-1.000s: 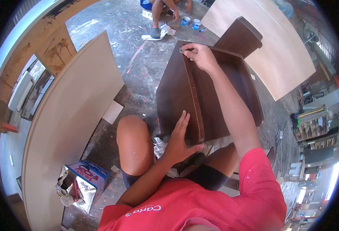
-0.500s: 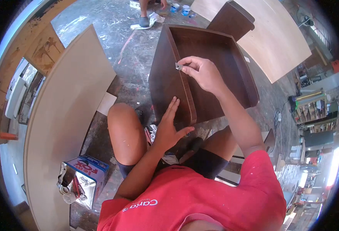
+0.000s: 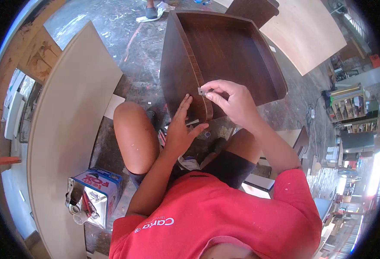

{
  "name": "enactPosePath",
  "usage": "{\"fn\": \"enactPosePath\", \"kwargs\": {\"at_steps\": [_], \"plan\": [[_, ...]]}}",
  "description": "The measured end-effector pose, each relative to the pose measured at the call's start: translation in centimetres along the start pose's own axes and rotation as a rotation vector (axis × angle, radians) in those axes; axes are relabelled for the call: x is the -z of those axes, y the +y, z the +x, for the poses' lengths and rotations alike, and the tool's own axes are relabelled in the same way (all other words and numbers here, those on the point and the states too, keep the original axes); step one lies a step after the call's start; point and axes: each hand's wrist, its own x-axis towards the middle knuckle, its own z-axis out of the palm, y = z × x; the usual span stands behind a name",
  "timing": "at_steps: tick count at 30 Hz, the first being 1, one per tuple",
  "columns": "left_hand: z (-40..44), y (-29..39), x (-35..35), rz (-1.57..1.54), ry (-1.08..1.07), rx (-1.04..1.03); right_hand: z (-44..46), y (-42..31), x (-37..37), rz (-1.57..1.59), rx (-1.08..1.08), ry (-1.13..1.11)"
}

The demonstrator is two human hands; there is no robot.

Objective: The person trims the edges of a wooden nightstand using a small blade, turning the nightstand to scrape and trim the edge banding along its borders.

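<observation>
A dark brown wooden box-shaped cabinet (image 3: 241, 56) stands in front of me, its open side facing up. My right hand (image 3: 235, 101) pinches a small flat metal blade (image 3: 201, 91) with a hole in it, between thumb and fingertips. The blade rests at the cabinet's near-left edge strip (image 3: 194, 64). My left hand (image 3: 181, 131) lies against the outer side panel (image 3: 172, 69) near the lower corner, fingers stretched and thumb apart, holding nothing.
A large pale panel (image 3: 65, 125) leans at the left. Below it stands a tin (image 3: 97, 194) with tools on top. Behind the cabinet are a brown board (image 3: 252, 11) and a light wooden sheet (image 3: 306, 34). Another person's foot (image 3: 151, 13) is at the top.
My right hand has drawn the metal blade down along the edge strip, toward me and nearer my left hand. The view has shifted, so the cabinet sits higher.
</observation>
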Motion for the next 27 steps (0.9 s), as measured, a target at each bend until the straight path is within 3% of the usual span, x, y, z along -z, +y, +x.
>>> {"fn": "enactPosePath", "kwargs": {"at_steps": [12,15,18,21,24,27], "plan": [[-0.1,-0.9,-0.3,-0.183,-0.011,0.066,-5.3,1.2,-1.3,-0.324,0.291,0.154],[-0.1,-1.4,-0.5,-0.210,-0.018,0.069,-5.0,3.2,-2.2,-0.359,0.565,0.274],[-0.3,-1.7,-0.7,-0.257,0.012,0.000,-5.6,4.1,-2.5,-0.374,0.614,0.295],[-0.4,0.2,0.2,-0.041,0.099,-0.257,-5.8,4.7,-3.0,-0.376,0.646,0.336],[-0.7,0.9,0.6,0.049,0.150,-0.383,-5.8,5.4,-3.4,-0.353,0.667,0.367],[-0.8,0.9,0.2,-0.053,0.189,-0.302,-6.0,5.7,-3.4,-0.339,0.672,0.350]]}}
